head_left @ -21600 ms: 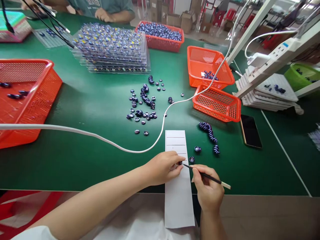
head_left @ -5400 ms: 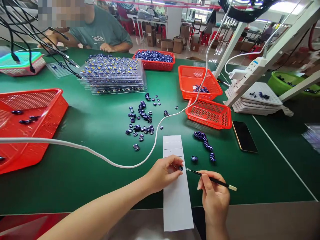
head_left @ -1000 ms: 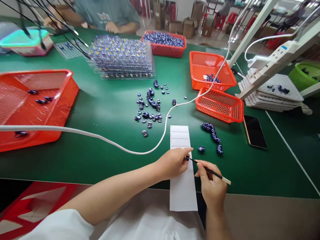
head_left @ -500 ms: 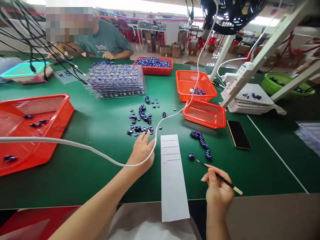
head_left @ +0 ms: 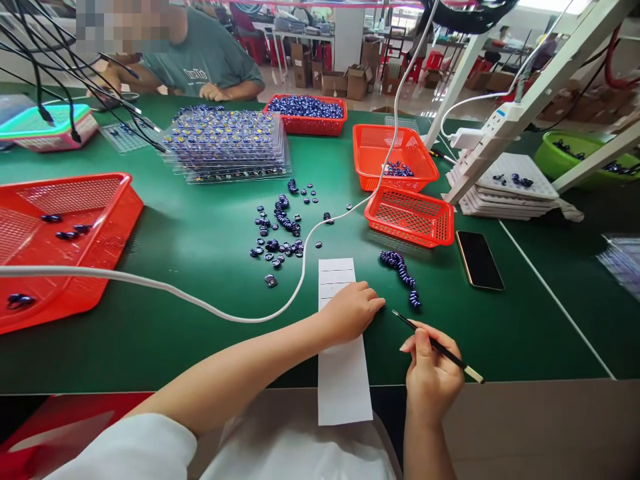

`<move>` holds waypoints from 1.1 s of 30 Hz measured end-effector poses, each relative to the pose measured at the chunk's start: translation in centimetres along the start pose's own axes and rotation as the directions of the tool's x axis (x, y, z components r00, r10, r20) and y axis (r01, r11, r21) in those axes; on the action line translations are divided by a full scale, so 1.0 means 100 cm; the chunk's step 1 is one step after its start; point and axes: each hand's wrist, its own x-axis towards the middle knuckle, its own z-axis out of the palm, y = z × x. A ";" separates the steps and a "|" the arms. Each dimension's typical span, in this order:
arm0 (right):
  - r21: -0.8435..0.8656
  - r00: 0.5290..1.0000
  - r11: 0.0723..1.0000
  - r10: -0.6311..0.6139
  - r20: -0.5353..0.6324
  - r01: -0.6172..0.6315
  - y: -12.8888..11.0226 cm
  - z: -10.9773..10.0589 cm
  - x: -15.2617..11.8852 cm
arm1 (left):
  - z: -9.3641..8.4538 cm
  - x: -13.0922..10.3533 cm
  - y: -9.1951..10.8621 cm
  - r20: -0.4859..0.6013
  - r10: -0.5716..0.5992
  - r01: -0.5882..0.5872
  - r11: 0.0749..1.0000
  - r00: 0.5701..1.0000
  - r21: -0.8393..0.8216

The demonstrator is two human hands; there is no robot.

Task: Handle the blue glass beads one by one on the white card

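My left hand [head_left: 354, 310] reaches across the white paper strip [head_left: 345, 390], its fingers drawn together at a small dark blue piece, which they mostly cover. In my right hand [head_left: 434, 360] is a slim black pen-like tool [head_left: 445, 352] with a pale rear end and a light, thin tip. That tip points toward my left fingertips, a short gap away. Beyond my right hand, a curved row of shiny dark blue pieces [head_left: 401, 270] lies on the green table. More of these loose blue pieces [head_left: 283, 247] are scattered to the left of the strip.
A white cable [head_left: 220, 316] loops over the table. Red baskets stand at the left [head_left: 65, 257] and right [head_left: 410, 220]. A phone [head_left: 480, 261] lies at the right. Stacked clear trays [head_left: 225, 150] stand toward the back, near a seated person [head_left: 215, 57].
My left hand has moved right, from the scattered blue pieces across the paper strip to the single piece near the tool's tip. My right hand has hardly moved. The view has tilted slightly down.
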 end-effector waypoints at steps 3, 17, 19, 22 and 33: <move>0.022 1.000 1.000 0.017 0.007 -0.017 0.000 0.001 -0.001 | -0.004 -0.005 0.005 0.030 -0.007 0.006 0.999 1.000 0.041; -0.093 0.994 0.995 0.034 0.105 -0.024 -0.010 0.000 -0.002 | -0.038 -0.072 -0.010 -0.179 -0.215 0.168 0.954 0.960 -0.247; -0.156 0.974 0.986 0.085 0.208 -0.053 -0.017 0.003 -0.008 | -0.040 -0.089 -0.013 -0.180 -0.275 0.211 0.927 0.944 -0.309; -0.259 0.903 0.963 0.175 0.393 -0.074 -0.026 0.016 -0.015 | -0.040 -0.104 -0.019 -0.166 -0.330 0.261 0.905 0.929 -0.336; -0.386 0.856 0.922 0.216 0.470 -0.021 -0.021 0.066 -0.008 | -0.031 -0.116 -0.028 -0.118 -0.181 0.173 0.982 0.976 -0.080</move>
